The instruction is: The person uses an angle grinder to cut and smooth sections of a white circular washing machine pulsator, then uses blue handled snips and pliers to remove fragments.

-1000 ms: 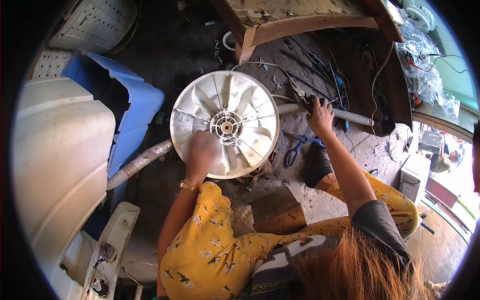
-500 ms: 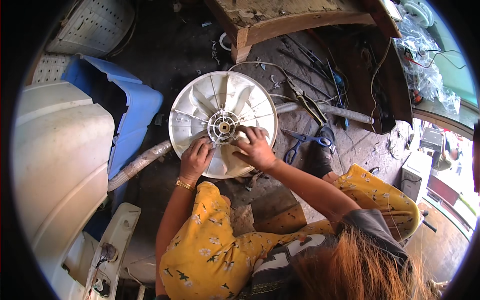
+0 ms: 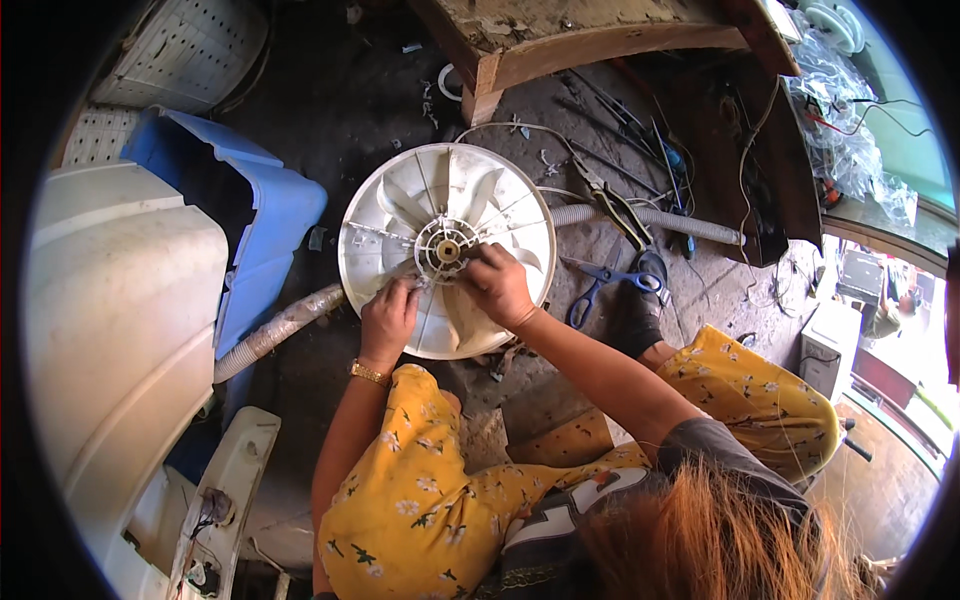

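A round white plastic washing machine pulsator (image 3: 400, 190) lies on the floor before me, its ribbed underside facing up. At its centre is a ringed hub with a brass-coloured square-holed insert (image 3: 448, 251). My left hand (image 3: 388, 318) rests over the near left part of the disc, its fingertips pinched together beside the hub. Just right of the hub, my right hand (image 3: 498, 288) has its fingers curled together and pointing at the ring. What either hand pinches is too small or hidden to make out.
Blue-handled scissors (image 3: 600, 290) and long pliers (image 3: 620, 210) lie to the right. A grey corrugated hose (image 3: 690, 226) runs behind them. At left stand a blue plastic bin (image 3: 270, 210) and a large white tub (image 3: 120, 290). A wooden table (image 3: 600, 60) stands beyond.
My right hand's spread fingers have drawn together and moved slightly left and up, against the hub ring. My left hand has barely shifted, and the pulsator stays in place.
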{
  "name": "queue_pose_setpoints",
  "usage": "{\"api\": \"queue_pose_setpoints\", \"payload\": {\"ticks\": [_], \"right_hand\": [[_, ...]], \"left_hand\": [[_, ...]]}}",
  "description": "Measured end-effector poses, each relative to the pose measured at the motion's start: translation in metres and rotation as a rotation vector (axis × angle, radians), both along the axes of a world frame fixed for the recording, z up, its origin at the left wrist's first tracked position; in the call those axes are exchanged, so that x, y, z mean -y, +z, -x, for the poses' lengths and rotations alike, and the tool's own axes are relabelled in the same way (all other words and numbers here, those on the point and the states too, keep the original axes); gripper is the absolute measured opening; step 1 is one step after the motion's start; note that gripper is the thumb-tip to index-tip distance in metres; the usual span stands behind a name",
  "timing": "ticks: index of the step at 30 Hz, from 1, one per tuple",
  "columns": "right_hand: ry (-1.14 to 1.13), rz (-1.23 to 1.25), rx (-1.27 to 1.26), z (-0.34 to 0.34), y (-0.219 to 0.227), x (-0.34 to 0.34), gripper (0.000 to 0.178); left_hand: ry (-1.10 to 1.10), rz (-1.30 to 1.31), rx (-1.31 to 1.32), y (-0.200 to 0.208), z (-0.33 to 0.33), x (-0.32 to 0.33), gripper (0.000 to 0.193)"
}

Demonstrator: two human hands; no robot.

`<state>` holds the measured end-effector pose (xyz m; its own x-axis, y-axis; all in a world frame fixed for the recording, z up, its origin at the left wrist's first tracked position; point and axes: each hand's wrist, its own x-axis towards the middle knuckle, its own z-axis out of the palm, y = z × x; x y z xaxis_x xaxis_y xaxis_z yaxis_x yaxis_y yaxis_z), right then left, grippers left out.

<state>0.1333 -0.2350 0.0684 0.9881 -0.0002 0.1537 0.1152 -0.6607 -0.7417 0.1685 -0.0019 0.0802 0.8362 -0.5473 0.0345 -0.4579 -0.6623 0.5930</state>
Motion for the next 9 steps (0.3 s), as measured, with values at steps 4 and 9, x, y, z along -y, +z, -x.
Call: {"api": "queue_pose_setpoints", "payload": {"ticks": [4,9], "right_hand": [[-0.405,-0.587,-0.312,-0.009,0.005,0.047,0.006],[-0.467,0.526,-0.099,-0.035,0.025,0.135,0.060]], "left_hand": [[0.244,0.260,-0.117,-0.005,0.009,-0.004,0.009],[0.661,0.685,-0.364,0.000,-0.004,-0.024,0.017]]}}
